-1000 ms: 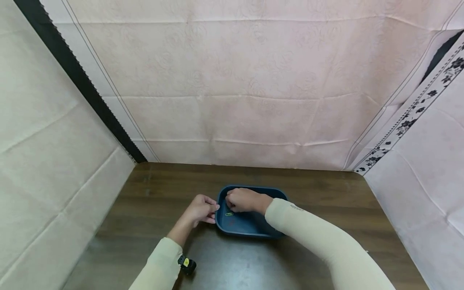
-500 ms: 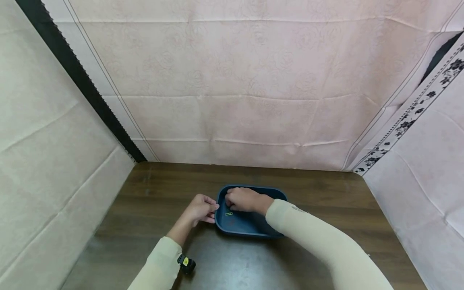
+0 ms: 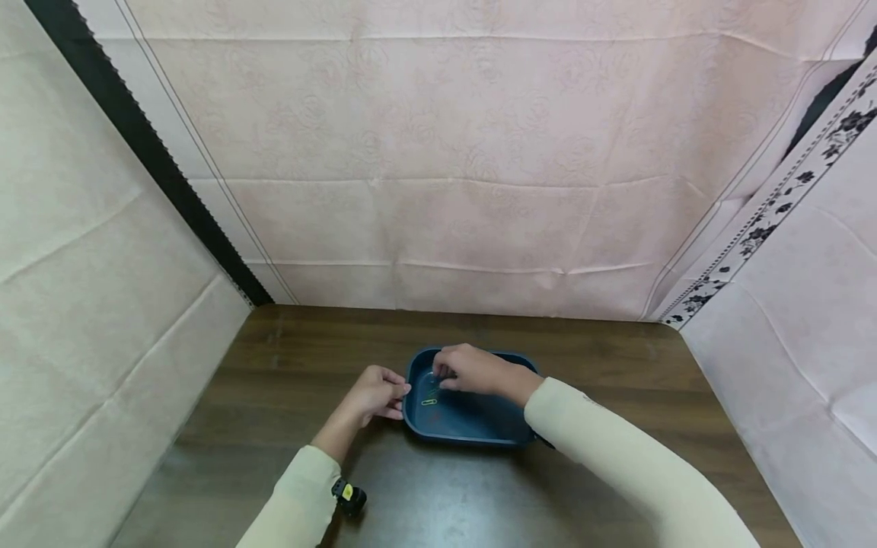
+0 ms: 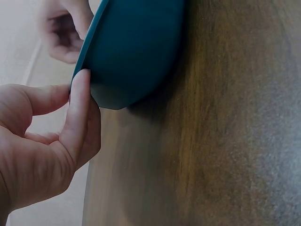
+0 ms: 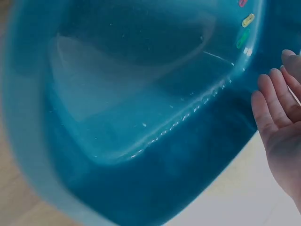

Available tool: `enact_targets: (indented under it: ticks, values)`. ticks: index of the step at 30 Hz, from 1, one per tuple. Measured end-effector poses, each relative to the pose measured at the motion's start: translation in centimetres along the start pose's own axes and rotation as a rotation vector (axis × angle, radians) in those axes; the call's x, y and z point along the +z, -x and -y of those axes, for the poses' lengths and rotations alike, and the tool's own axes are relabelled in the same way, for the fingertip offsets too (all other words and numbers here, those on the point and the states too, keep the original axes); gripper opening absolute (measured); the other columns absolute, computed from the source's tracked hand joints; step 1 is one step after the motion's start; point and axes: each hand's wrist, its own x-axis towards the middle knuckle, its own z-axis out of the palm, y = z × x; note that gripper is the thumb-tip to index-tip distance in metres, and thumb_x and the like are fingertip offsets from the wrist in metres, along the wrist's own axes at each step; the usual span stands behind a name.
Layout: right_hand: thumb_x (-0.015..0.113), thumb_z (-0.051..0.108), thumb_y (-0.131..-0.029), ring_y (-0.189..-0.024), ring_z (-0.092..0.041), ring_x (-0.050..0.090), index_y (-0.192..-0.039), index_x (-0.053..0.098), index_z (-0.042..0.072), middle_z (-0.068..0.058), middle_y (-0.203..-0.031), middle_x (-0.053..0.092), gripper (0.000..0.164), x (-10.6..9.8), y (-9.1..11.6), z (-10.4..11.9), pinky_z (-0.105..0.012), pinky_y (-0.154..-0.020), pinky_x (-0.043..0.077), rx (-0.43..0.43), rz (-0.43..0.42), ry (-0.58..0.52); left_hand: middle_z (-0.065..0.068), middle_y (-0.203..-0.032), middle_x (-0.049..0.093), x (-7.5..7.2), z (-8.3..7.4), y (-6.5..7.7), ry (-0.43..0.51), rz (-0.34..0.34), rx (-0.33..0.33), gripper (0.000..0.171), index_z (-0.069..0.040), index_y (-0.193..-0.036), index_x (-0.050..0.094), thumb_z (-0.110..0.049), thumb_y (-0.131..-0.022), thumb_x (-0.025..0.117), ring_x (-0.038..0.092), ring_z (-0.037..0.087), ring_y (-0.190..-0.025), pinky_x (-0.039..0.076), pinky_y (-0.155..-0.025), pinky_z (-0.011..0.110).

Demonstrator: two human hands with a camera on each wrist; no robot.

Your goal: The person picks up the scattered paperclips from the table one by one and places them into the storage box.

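A dark blue plastic tray [image 3: 473,420] with rounded corners stands on the table. My left hand [image 3: 377,394] pinches its left rim between thumb and fingers, as the left wrist view shows up close. Over the tray's far left part is my right hand [image 3: 473,371], its fingers loosely bent and nothing visible in them. In the right wrist view, a yellow paper clip [image 5: 248,20], a green paper clip [image 5: 242,38] and part of a pink one [image 5: 242,3] lie in a row on the tray floor, near the wall beside the right hand.
The wooden table [image 3: 308,342] runs back to a pale cloth backdrop [image 3: 445,152]. More cloth hangs at the left and right sides. A black wrist camera [image 3: 351,498] sits at the left sleeve.
My right hand has lifted from the tray floor and shifted a little right, its thumb now apart from the fingers. My left hand stays at the rim.
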Motion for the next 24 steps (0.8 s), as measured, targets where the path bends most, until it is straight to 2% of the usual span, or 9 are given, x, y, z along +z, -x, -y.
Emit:
enact_targets:
  ticks: [8, 19, 24]
  values:
    - [0.072, 0.021, -0.099, -0.107, -0.016, 0.066, -0.125, 0.068, 0.007, -0.003, -0.119, 0.068, 0.03, -1.1, 2.5, -0.5, -0.031, -0.095, 0.061, 0.032, -0.081, -0.075, 0.021, -0.097, 0.064, 0.1, 0.0, 0.0, 0.003, -0.009, -0.002, 0.023, 0.006, -0.117, 0.062, -0.01, -0.101, 0.066, 0.064, 0.021, -0.071, 0.066, -0.067, 0.034]
    - [0.075, 0.021, -0.096, -0.113, -0.02, 0.068, -0.128, 0.067, 0.007, -0.004, -0.122, 0.07, 0.035, -1.8, 6.4, -1.0, -0.039, -0.098, 0.06, 0.065, -0.258, -0.103, 0.023, -0.101, 0.063, 0.1, 0.0, 0.2, -0.007, -0.014, 0.008, 0.024, 0.007, -0.118, 0.061, -0.01, -0.102, 0.065, 0.064, 0.022, -0.073, 0.066, -0.067, 0.034]
    - [0.076, 0.022, -0.096, -0.114, -0.022, 0.067, -0.129, 0.066, 0.01, -0.004, -0.125, 0.07, 0.037, -1.8, 8.3, -1.4, -0.044, -0.098, 0.06, 0.076, -0.33, -0.126, 0.024, -0.102, 0.063, 0.2, 0.0, 0.1, -0.009, -0.011, 0.006, 0.024, 0.006, -0.119, 0.061, -0.01, -0.102, 0.065, 0.064, 0.022, -0.073, 0.066, -0.067, 0.033]
